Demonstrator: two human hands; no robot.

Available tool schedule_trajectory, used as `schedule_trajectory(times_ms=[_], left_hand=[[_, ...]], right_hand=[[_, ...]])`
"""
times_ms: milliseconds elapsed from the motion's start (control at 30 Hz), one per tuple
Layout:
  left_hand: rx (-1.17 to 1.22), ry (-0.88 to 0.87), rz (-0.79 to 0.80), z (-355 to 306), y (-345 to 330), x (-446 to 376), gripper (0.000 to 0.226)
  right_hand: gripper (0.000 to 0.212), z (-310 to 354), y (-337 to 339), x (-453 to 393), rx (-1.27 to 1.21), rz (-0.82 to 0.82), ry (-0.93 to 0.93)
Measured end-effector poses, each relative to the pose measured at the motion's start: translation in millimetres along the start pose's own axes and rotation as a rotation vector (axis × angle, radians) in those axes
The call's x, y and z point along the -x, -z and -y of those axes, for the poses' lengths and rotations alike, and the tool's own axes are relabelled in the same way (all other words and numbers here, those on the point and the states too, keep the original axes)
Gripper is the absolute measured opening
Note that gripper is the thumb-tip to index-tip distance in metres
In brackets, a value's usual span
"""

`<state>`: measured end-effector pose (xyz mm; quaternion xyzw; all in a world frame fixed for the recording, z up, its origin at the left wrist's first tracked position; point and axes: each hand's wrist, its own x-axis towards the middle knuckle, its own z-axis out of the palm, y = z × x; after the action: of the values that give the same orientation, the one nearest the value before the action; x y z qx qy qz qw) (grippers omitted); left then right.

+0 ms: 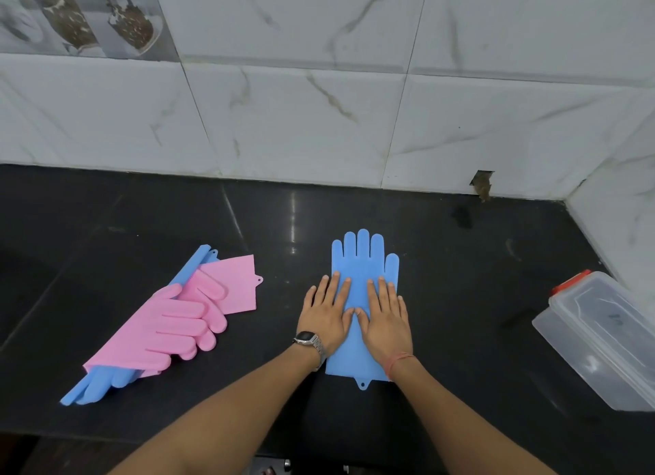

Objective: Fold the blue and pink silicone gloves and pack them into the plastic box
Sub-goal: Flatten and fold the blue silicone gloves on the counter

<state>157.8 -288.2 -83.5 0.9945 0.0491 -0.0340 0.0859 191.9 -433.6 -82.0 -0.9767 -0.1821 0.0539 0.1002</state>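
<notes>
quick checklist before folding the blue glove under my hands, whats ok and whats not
1. Flat blue silicone glove lies spread on the black stone counter: ok.
2. Left hand and right hand press it flat, fingers straight: ok.
3. Space around the glove for the fold: ok.
4. Clear plastic box with red clasp open for packing: not ok, lid on.
5. Heap of pink and blue silicone gloves folded: not ok.

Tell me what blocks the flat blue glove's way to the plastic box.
Nothing visible on the counter lies between the blue glove and the plastic box, but the box's lid looks closed, so it must be opened first.
</notes>
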Motion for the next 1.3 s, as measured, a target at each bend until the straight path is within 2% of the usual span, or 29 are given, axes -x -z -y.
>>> schedule_trajectory(times_ms=[233, 433, 600, 833, 967, 1067, 1200, 1300], left_hand=[[0.000, 0.027, 0.030, 1.4, 2.9, -7.4, 0.061], [-0.069, -0.029, 0.061, 2.3, 9.7, -5.0, 0.062], [-0.115, -0.072, 0.060, 17.8, 10.3, 16.9, 0.061], [-0.107, -0.127, 0.037, 43.9, 22.2, 42.3, 0.055], [-0.041, -0.061, -0.029, 78.5, 35.0, 66.5, 0.049], [0.025, 0.050, -0.081, 114.4, 49.6, 91.4, 0.050], [0.015, 0.211, -0.079, 169.5, 68.9, 133.5, 0.066], [-0.039, 0.228, -0.031, 207.7, 79.4, 165.0, 0.078]], right_hand=[[0.062, -1.0, -0.4, -14.0, 0.001, 0.013, 0.017], [0.062, -4.3, -1.8, -13.8, 0.028, 0.018, -0.010], [0.061, 13.9, -2.6, -9.4, 0.067, -0.014, -0.040], [0.060, 61.0, -1.2, -9.8, -0.004, 0.052, 0.056], [0.060, 91.4, 1.1, -11.5, -0.045, 0.081, 0.132], [0.059, 118.2, 0.5, -10.1, -0.082, 0.100, 0.227], [0.059, 158.5, -0.5, -5.9, -0.116, 0.118, 0.365], [0.060, 187.9, -1.2, -1.3, -0.140, 0.151, 0.470]])
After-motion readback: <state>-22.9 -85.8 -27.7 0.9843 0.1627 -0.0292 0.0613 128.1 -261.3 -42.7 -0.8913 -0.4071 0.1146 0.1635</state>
